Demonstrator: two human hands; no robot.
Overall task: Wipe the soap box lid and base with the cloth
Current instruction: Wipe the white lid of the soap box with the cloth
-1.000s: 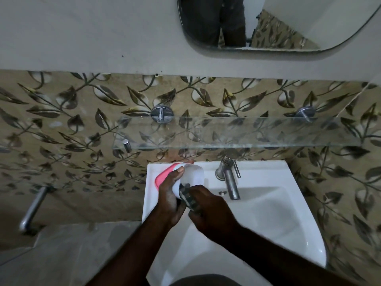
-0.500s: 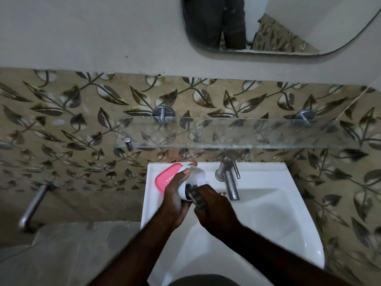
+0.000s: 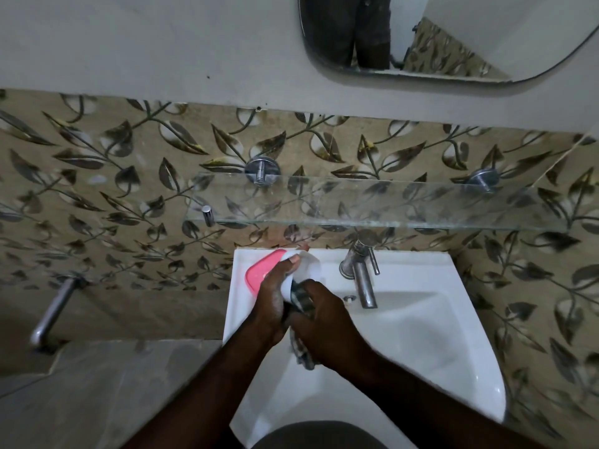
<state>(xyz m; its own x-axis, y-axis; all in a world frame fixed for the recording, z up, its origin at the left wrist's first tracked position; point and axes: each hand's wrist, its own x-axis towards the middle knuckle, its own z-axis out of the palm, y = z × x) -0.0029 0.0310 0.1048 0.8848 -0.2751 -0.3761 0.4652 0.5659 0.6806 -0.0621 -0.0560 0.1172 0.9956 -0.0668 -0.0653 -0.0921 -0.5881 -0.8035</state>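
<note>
1. Our left hand (image 3: 275, 301) grips the white translucent plastic soap box half (image 3: 309, 265) above the back left corner of the white ceramic sink (image 3: 415, 264). The thumb is curled across its near face, and the other fingers are hidden behind it.
2. Our right hand (image 3: 327, 322) has its fingers curled round the bunched dark checked cloth (image 3: 303, 301), pressing it against the lower end of that half.
3. The pink plastic soap box half (image 3: 261, 270) lies flat on the sink rim, just behind the left hand. We cannot tell which half is the lid.
4. To wipe well, we judge we should hold the white half steady, work the cloth into its corners and inner face, and turn the piece so the thumb hides no patch. The pink half looks yet to be done.
5. Against half a second ago, our hands have closed together, less of the white half shows, and a tail of cloth now hangs below the right hand. The pink half has stayed put.
</note>
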